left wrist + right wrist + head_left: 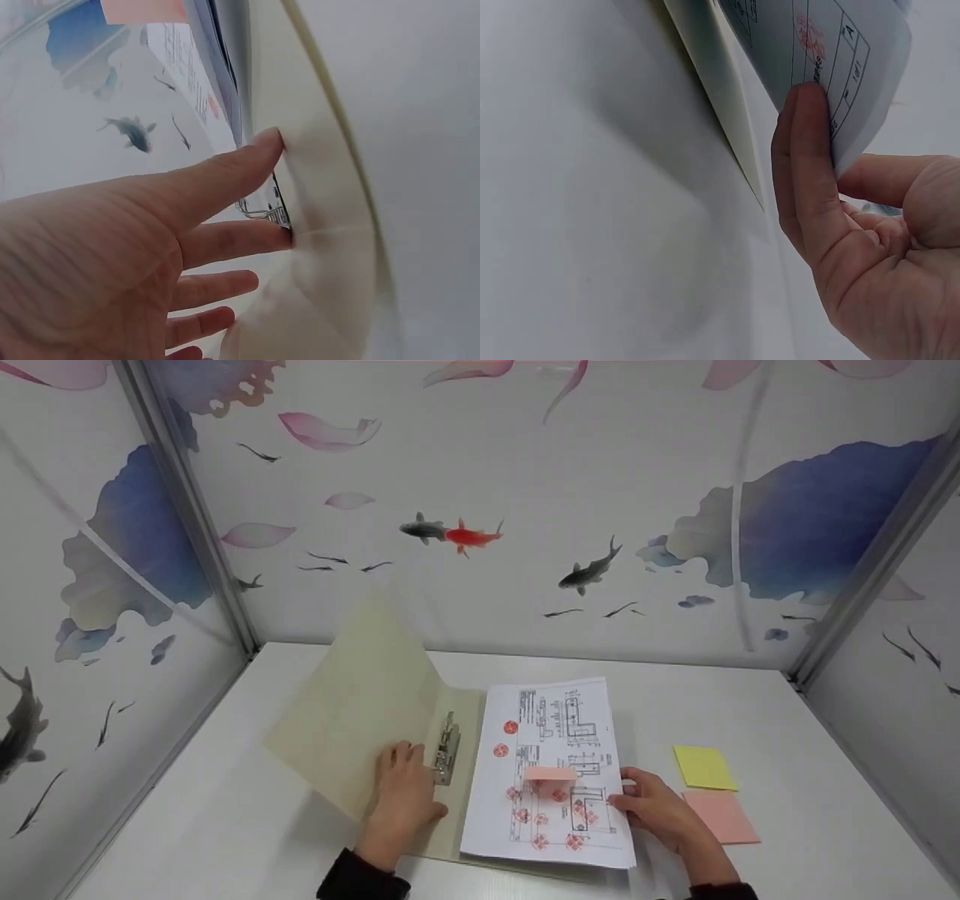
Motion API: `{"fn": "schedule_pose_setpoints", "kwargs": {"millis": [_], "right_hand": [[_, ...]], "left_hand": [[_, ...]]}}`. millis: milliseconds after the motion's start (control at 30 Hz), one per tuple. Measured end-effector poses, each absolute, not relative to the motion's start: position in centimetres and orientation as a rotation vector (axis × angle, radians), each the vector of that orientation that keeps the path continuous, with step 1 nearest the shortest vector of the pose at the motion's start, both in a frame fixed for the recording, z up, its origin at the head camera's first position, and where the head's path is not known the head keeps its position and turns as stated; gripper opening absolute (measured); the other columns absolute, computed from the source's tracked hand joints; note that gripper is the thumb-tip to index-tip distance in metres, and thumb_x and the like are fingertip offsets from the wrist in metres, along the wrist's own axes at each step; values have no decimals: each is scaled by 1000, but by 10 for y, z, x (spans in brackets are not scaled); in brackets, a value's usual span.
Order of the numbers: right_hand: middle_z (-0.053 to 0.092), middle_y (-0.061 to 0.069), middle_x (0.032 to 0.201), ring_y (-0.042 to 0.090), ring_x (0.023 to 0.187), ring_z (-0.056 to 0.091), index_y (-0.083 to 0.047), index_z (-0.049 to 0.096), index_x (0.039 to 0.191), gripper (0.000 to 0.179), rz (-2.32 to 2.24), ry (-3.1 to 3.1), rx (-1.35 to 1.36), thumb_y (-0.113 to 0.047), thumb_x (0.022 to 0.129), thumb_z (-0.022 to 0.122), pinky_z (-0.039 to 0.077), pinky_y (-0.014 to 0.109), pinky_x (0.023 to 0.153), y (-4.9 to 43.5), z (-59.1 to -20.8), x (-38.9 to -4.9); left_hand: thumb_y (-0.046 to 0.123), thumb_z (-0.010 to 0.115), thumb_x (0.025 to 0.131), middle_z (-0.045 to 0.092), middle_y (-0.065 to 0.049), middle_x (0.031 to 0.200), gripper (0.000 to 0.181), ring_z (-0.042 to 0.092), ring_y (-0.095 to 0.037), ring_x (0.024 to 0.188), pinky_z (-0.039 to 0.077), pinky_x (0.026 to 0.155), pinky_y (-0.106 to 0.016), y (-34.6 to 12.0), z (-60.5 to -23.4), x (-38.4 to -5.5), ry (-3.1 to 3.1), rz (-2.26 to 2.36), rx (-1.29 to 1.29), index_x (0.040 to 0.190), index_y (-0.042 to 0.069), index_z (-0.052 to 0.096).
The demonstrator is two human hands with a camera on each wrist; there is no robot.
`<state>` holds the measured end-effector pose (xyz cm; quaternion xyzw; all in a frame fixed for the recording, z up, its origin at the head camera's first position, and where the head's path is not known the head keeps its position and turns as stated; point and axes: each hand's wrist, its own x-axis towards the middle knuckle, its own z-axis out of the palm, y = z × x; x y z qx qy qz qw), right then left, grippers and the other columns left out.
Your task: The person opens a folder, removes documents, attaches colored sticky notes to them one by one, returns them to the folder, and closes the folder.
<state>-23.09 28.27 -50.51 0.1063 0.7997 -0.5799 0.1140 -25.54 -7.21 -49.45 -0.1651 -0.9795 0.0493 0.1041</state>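
A cream folder [352,697] lies open on the table, its left cover raised at a slant. A metal lever clip [447,754] is fixed inside, beside the fold. My left hand [401,795] touches the folder's inner side next to the clip, with the thumb and fingers extended in the left wrist view. Over the folder's right side is a stack of printed drawing sheets [544,742] with red stamps. A pink sticky note [550,773] stands out from the top sheet. My right hand [660,810] pinches the stack's right edge between thumb and fingers, and the sheets [817,67] are lifted there.
A yellow sticky pad [705,767] and a pink sticky pad [721,817] lie on the white table [810,780], right of the sheets. Panels printed with fish and petals [510,472] stand around the back and sides, joined by metal corner posts.
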Motion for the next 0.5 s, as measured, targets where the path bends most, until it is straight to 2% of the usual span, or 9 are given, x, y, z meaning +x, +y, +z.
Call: {"fn": "schedule_pose_setpoints", "kwargs": {"millis": [133, 333, 500], "right_hand": [[66, 16, 113, 23, 94, 66, 6, 44, 145, 51, -1687, 2350, 332, -3, 98, 62, 58, 37, 82, 288, -503, -230], [67, 16, 114, 24, 96, 68, 11, 38, 146, 54, -1750, 2288, 271, -1, 98, 61, 58, 38, 84, 292, -503, -230], [67, 16, 114, 23, 97, 68, 13, 35, 146, 54, -1762, 2266, 241, -1, 99, 59, 58, 37, 84, 295, -505, -231]], "left_hand": [[55, 84, 74, 61, -14, 125, 48, 46, -34, 122, 34, 104, -54, -65, -494, -253, -2920, 81, -562, 94, 12, 77], [49, 84, 75, 64, -11, 118, 45, 52, -33, 116, 37, 99, -54, -57, -494, -250, -2946, -24, -640, 101, 13, 77], [45, 85, 75, 64, -8, 123, 47, 51, -32, 119, 36, 101, -54, -54, -495, -250, -2980, -95, -677, 109, 14, 76]]}}
